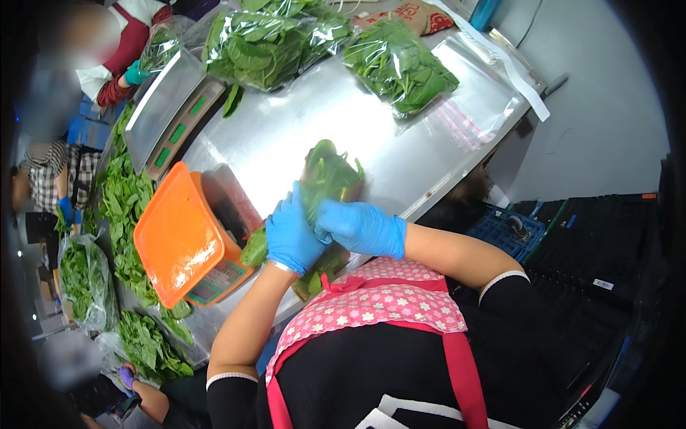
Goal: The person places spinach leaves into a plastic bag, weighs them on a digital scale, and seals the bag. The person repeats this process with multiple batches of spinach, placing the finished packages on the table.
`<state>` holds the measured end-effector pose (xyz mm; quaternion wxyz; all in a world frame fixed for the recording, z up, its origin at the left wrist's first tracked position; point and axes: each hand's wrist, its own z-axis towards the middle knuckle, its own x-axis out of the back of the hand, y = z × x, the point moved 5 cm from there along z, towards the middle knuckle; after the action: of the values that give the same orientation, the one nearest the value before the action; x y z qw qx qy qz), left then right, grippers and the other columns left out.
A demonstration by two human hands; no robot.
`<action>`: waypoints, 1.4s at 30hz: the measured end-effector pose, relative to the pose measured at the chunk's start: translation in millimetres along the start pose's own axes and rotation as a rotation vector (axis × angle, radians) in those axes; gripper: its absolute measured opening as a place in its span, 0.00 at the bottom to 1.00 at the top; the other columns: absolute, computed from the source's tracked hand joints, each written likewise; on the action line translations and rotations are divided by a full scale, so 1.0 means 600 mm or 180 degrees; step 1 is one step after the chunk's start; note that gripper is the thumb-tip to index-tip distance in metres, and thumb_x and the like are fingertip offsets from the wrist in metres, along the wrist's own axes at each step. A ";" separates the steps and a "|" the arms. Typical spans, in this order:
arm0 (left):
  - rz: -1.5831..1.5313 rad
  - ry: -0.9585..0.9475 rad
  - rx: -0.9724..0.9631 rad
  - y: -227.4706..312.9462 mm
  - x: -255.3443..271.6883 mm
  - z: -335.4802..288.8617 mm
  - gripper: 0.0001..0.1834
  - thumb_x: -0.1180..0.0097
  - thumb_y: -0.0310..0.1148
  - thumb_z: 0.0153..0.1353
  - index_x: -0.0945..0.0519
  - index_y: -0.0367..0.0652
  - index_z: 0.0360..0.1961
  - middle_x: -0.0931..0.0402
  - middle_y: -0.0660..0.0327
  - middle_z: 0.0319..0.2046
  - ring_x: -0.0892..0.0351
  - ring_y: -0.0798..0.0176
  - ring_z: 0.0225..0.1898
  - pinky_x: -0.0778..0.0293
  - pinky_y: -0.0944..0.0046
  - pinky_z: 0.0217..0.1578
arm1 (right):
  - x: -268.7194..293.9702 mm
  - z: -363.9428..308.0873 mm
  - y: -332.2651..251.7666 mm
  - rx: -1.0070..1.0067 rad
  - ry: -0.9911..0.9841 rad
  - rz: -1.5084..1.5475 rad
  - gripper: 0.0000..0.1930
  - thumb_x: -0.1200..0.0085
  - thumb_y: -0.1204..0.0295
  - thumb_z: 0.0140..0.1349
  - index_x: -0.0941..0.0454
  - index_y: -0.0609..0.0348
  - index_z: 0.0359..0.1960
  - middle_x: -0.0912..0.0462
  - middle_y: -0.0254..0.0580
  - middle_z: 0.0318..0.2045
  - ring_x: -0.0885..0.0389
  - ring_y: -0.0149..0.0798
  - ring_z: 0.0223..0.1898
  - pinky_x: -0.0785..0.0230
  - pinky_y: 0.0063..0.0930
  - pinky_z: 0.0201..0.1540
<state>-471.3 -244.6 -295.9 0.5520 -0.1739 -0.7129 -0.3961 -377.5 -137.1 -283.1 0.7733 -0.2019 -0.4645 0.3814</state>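
My gloved hands are together over the near part of the steel table [271, 136]. Between them is a bunch of leafy greens [325, 175], its leaves pointing away from me; a clear plastic bag seems to be around it, though blur hides the detail. Blue-gloved, my left hand [293, 230] is closed around the bunch's left side. From the right, my right hand [363, 227] presses its curled fingers against the same bunch. A few leaves [255, 248] stick out beside my left wrist, and more greens show below my hands, against my apron.
Left of my hands stands a scale with an orange pan [179, 239]; a steel-topped scale [171, 118] is beyond it. Filled bags of greens [400, 68] lie at the far side, near flat clear bags [464, 118]. Loose greens [125, 207] line the left, where co-workers stand.
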 end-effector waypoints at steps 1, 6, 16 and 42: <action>-0.0114 -0.0074 0.0082 -0.001 0.002 0.003 0.49 0.27 0.43 0.38 0.35 0.38 0.63 0.21 0.43 0.41 0.21 0.39 0.42 0.24 0.48 0.44 | 0.030 0.008 -0.001 0.0083 0.0252 -0.0097 0.09 0.42 0.78 0.56 0.23 0.56 0.39 0.22 0.45 0.38 0.20 0.44 0.39 0.24 0.33 0.43; -0.0290 0.0066 0.0039 0.007 0.017 0.002 0.40 0.28 0.38 0.38 0.29 0.42 0.57 0.18 0.46 0.39 0.20 0.38 0.41 0.23 0.47 0.42 | 0.224 -0.107 0.243 -0.2334 0.3419 0.0898 0.15 0.44 0.80 0.61 0.26 0.59 0.50 0.22 0.35 0.43 0.25 0.31 0.44 0.28 0.27 0.48; -0.0228 -0.0365 0.0222 0.015 0.012 0.008 0.57 0.23 0.44 0.35 0.40 0.38 0.66 0.27 0.44 0.51 0.28 0.39 0.53 0.30 0.44 0.52 | 0.249 0.011 0.440 -0.2457 0.2990 0.1986 0.19 0.36 0.70 0.59 0.26 0.66 0.48 0.19 0.42 0.44 0.23 0.35 0.44 0.30 0.30 0.50; -0.1374 -0.0553 0.0919 -0.077 -0.005 0.010 0.27 0.29 0.35 0.47 0.21 0.41 0.50 0.15 0.53 0.41 0.16 0.55 0.43 0.23 0.59 0.46 | 0.473 -0.249 0.505 -0.2774 0.1983 -0.0885 0.07 0.44 0.73 0.58 0.16 0.58 0.37 0.15 0.49 0.37 0.16 0.47 0.39 0.25 0.35 0.47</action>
<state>-506.1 -268.5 -316.3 0.4106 0.0292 -0.8272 -0.3823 -290.5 280.1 -397.5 0.7621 -0.5433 -0.3509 -0.0296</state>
